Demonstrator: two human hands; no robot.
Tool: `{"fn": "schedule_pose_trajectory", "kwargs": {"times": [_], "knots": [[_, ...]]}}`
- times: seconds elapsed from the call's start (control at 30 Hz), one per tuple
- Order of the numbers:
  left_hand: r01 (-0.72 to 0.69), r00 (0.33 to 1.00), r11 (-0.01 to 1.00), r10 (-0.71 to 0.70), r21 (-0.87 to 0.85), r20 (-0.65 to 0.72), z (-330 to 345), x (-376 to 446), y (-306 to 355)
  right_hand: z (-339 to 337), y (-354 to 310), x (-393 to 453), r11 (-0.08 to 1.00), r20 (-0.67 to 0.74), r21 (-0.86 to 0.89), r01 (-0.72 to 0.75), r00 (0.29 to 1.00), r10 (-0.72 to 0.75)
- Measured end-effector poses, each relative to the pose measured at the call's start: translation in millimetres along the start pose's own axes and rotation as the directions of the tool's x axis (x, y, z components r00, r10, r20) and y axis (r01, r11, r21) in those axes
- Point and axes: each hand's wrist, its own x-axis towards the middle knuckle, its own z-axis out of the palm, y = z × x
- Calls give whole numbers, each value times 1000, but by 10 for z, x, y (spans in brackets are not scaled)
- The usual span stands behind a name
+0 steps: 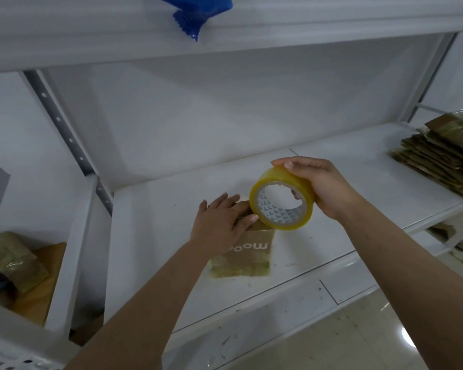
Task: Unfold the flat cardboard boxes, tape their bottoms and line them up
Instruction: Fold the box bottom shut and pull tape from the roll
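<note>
A small brown cardboard box [247, 249] with white lettering stands on the white shelf [150, 231], its top side facing up. My left hand [221, 222] lies flat on that top side, fingers straight, pressing it down. My right hand [318, 188] grips a roll of yellowish clear tape [281, 200] just above the box's right top edge; the roll touches the box near my left thumb. Shiny tape covers the box's lower front. A stack of flat cardboard boxes [444, 158] lies at the shelf's far right.
Another shelf board runs overhead with a blue plastic piece [198, 12] on it. A lower bay at left holds taped brown packages [19, 265]. Cardboard scraps [449, 236] lie under the right side. Tiled floor shows at the bottom right.
</note>
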Motion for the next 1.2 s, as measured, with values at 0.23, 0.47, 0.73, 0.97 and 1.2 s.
{"fn": "schedule_pose_trajectory", "kwargs": {"times": [0.23, 0.47, 0.73, 0.97, 1.2], "knots": [[-75, 994, 967, 54, 243, 90, -191, -40, 89, -14, -1, 53, 878, -27, 474, -65, 996, 88], [3, 997, 868, 38, -496, 72, -310, 24, 337, -26, 58, 92, 709, -40, 687, -162, 965, 259], [-246, 931, 483, -123, -840, -343, -136, -28, 452, 85, 167, 135, 622, -177, 772, -134, 894, 412], [-300, 872, 322, -290, -898, -395, -62, 3, 467, 146, 125, 169, 623, -176, 769, -141, 891, 419], [-276, 820, 353, -398, -894, -411, -112, 30, 468, 201, 147, 214, 652, -192, 735, -188, 864, 465]]}}
